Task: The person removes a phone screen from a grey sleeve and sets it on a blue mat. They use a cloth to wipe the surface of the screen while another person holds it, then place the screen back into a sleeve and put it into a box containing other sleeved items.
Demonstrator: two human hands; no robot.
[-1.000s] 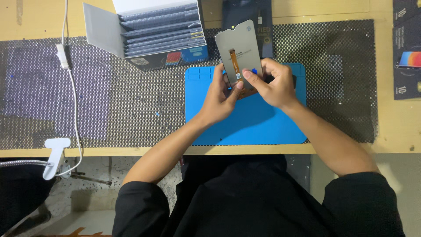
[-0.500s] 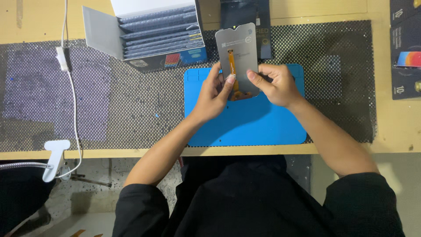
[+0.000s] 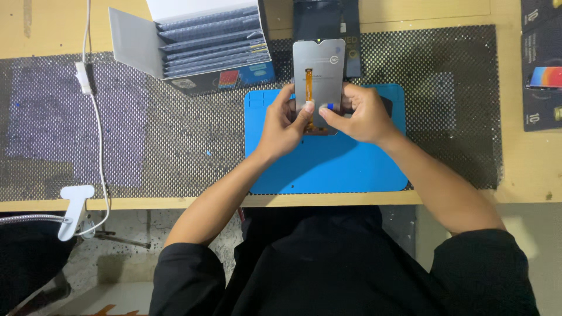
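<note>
A grey phone screen panel (image 3: 325,61) with an orange flex cable (image 3: 308,88) down its back is held upright over the blue work mat (image 3: 328,164). My left hand (image 3: 285,120) grips the panel's lower left edge, thumb resting on the flex cable. My right hand (image 3: 360,114) grips the lower right side, and a small blue tab (image 3: 329,106) shows at my right thumb and forefinger. The panel's bottom end is hidden behind my fingers.
An open grey box (image 3: 193,41) of stacked dark panels stands at the back left. A dark package (image 3: 345,23) lies behind the panel. Dark boxes (image 3: 541,64) sit at the right edge. A white cable (image 3: 93,123) and a white clamp (image 3: 73,208) are at the left, on a black mesh mat (image 3: 146,140).
Both hands have turned the panel from a tilt to upright and shifted it slightly away from me. My right fingers have moved onto the small blue tab at its lower part.
</note>
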